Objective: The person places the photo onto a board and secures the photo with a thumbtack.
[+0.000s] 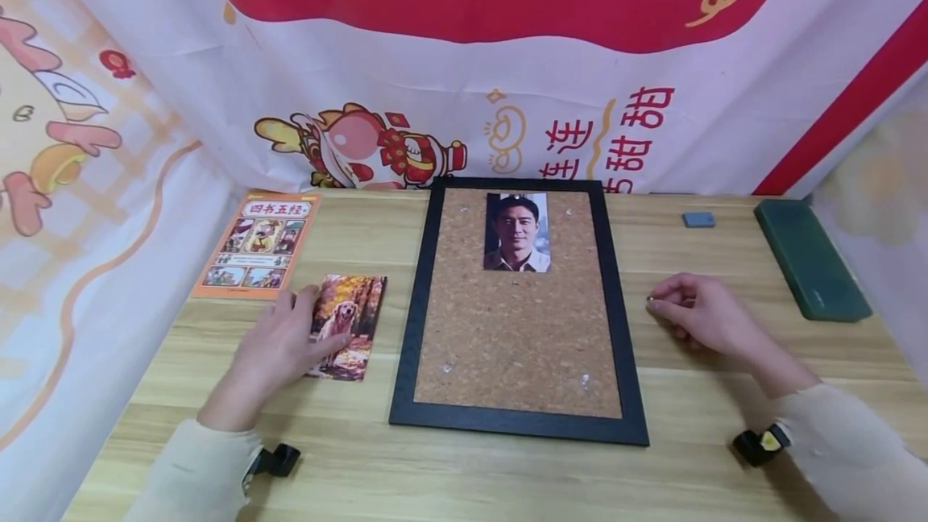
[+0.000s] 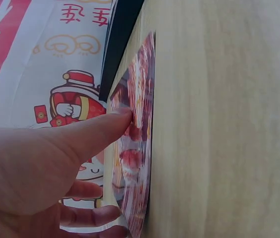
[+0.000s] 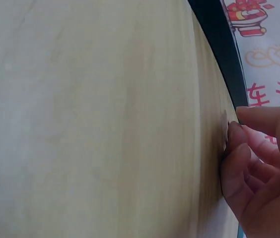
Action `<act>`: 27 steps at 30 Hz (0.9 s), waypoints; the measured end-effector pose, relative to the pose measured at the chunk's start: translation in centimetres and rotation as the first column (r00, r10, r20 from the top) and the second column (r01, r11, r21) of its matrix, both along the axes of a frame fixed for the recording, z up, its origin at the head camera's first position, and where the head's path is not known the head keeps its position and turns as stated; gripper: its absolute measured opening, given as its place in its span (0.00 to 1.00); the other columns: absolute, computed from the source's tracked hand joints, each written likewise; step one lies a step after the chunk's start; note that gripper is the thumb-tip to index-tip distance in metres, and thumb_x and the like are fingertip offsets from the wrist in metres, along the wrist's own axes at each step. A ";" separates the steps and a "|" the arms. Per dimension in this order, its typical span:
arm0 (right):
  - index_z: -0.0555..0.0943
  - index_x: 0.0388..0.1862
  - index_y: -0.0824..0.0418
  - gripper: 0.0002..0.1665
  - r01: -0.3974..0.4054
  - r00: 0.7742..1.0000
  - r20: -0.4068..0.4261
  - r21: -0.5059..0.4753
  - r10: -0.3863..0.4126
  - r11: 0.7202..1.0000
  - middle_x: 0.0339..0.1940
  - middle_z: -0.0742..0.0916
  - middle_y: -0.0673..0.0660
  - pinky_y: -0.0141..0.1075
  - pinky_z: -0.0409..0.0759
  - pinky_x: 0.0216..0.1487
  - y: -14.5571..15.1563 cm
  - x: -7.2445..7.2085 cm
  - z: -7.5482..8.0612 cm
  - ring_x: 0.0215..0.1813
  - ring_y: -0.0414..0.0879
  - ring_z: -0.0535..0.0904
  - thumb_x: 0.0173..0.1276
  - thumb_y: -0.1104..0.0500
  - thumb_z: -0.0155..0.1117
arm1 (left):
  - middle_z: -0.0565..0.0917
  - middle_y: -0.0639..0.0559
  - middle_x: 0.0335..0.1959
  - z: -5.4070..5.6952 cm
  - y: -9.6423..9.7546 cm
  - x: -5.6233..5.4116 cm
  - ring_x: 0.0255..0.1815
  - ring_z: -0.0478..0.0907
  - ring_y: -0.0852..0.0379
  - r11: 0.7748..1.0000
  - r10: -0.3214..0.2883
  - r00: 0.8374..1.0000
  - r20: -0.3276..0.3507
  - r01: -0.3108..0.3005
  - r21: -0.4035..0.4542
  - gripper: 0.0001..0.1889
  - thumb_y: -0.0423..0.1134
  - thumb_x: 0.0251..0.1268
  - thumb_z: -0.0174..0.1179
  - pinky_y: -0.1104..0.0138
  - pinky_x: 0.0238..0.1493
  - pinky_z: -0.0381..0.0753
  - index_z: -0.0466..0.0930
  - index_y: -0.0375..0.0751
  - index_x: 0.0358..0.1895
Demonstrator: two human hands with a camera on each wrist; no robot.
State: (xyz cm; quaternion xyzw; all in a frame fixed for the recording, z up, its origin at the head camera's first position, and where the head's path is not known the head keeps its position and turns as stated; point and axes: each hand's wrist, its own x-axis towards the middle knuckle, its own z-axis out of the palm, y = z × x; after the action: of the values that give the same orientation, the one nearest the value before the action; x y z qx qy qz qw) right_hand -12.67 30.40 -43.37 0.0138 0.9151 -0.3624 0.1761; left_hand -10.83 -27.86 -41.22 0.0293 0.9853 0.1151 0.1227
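My left hand [image 1: 286, 337] holds a photo of a dog among autumn leaves [image 1: 367, 312], left of the corkboard. In the left wrist view the thumb lies across the photo's face and the other fingertips meet its edge. To the right of the board my right hand [image 1: 706, 314] pinches a tiny shiny thing [image 1: 650, 300], which looks like a thumbtack, between thumb and index finger. A black-framed corkboard [image 1: 518, 345] lies between the hands. At its upper middle sits a portrait photo [image 1: 517, 234], with a light spot at its top edge.
Several small shiny spots, perhaps tacks, dot the cork. An orange booklet [image 1: 257, 246] lies at the back left. A blue block [image 1: 698, 220] and a green case [image 1: 812, 260] are at the back right. A printed cloth [image 1: 449, 79] hangs behind the table.
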 end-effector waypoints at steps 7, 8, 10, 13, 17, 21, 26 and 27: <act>0.81 0.58 0.64 0.15 0.028 0.999 0.030 0.035 -0.029 0.999 0.35 0.86 0.56 0.39 0.82 0.28 -0.6 -0.5 -0.2 0.31 0.49 0.80 0.84 0.54 0.64 | 0.68 0.17 0.70 -0.2 0.0 -0.3 0.60 0.78 0.20 0.999 0.015 1.000 0.016 -0.016 0.047 0.57 0.64 0.68 0.71 0.31 0.54 0.83 0.55 0.28 0.84; 0.81 0.58 0.64 0.15 0.032 0.999 0.035 0.039 -0.034 0.999 0.34 0.85 0.56 0.39 0.82 0.28 -0.7 -0.6 -0.2 0.31 0.49 0.80 0.84 0.55 0.63 | 0.67 0.17 0.71 -0.2 0.0 -0.3 0.62 0.77 0.19 0.998 0.023 1.000 0.015 -0.024 0.064 0.56 0.63 0.68 0.71 0.30 0.56 0.82 0.55 0.28 0.84; 0.81 0.57 0.64 0.14 0.038 0.998 0.046 0.046 -0.040 0.998 0.33 0.85 0.56 0.40 0.83 0.28 -0.7 -0.7 -0.2 0.31 0.49 0.80 0.84 0.55 0.62 | 0.65 0.18 0.74 -0.3 -0.2 -0.3 0.65 0.75 0.19 0.994 0.032 0.999 0.007 -0.033 0.103 0.54 0.59 0.69 0.72 0.29 0.61 0.79 0.55 0.28 0.84; 0.81 0.57 0.65 0.14 0.040 0.998 0.053 0.050 -0.042 0.998 0.32 0.85 0.56 0.40 0.83 0.28 -0.8 -0.7 -0.1 0.31 0.49 0.80 0.84 0.56 0.62 | 0.64 0.19 0.76 -0.4 -0.4 -0.4 0.70 0.71 0.18 0.988 0.026 0.999 -0.021 -0.022 0.154 0.49 0.49 0.71 0.72 0.28 0.67 0.75 0.55 0.28 0.83; 0.81 0.56 0.66 0.14 0.036 0.998 0.054 0.059 -0.039 0.998 0.32 0.84 0.57 0.40 0.84 0.28 -0.7 -0.7 0.0 0.30 0.49 0.80 0.84 0.56 0.62 | 0.70 0.21 0.71 -0.5 -0.8 -0.4 0.66 0.75 0.23 0.976 0.005 0.998 -0.057 0.008 0.217 0.45 0.40 0.71 0.72 0.31 0.65 0.78 0.57 0.27 0.82; 0.81 0.56 0.66 0.14 0.032 0.998 0.059 0.065 -0.036 0.997 0.32 0.84 0.57 0.39 0.83 0.28 -0.6 -0.7 0.0 0.30 0.49 0.80 0.84 0.55 0.62 | 0.76 0.26 0.65 -0.5 -1.2 -0.4 0.62 0.79 0.29 0.961 -0.003 0.998 -0.066 0.021 0.277 0.43 0.38 0.71 0.71 0.35 0.63 0.81 0.59 0.29 0.82; 0.81 0.57 0.66 0.16 0.036 0.998 0.052 0.068 -0.039 0.997 0.35 0.85 0.58 0.39 0.84 0.30 -0.6 -0.5 0.2 0.32 0.50 0.80 0.84 0.53 0.63 | 0.73 0.24 0.72 -0.2 -1.6 -0.2 0.68 0.75 0.23 0.947 -0.016 0.999 -0.051 0.031 0.319 0.38 0.37 0.73 0.69 0.33 0.69 0.76 0.64 0.33 0.82; 0.81 0.57 0.66 0.16 0.037 0.998 0.048 0.069 -0.040 0.997 0.35 0.85 0.58 0.38 0.84 0.31 -0.6 -0.5 0.3 0.33 0.50 0.80 0.84 0.53 0.64 | 0.76 0.25 0.68 -0.1 -1.7 -0.1 0.62 0.79 0.25 0.943 -0.012 0.999 -0.046 0.026 0.331 0.37 0.37 0.73 0.68 0.36 0.64 0.82 0.65 0.34 0.81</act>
State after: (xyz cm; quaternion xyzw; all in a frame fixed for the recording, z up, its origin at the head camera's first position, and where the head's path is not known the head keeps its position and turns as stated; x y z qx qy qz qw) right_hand -13.12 29.77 -43.07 0.0464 0.9219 -0.3338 0.1913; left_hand -10.91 -29.52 -41.27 0.0616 0.9540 0.2774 0.0959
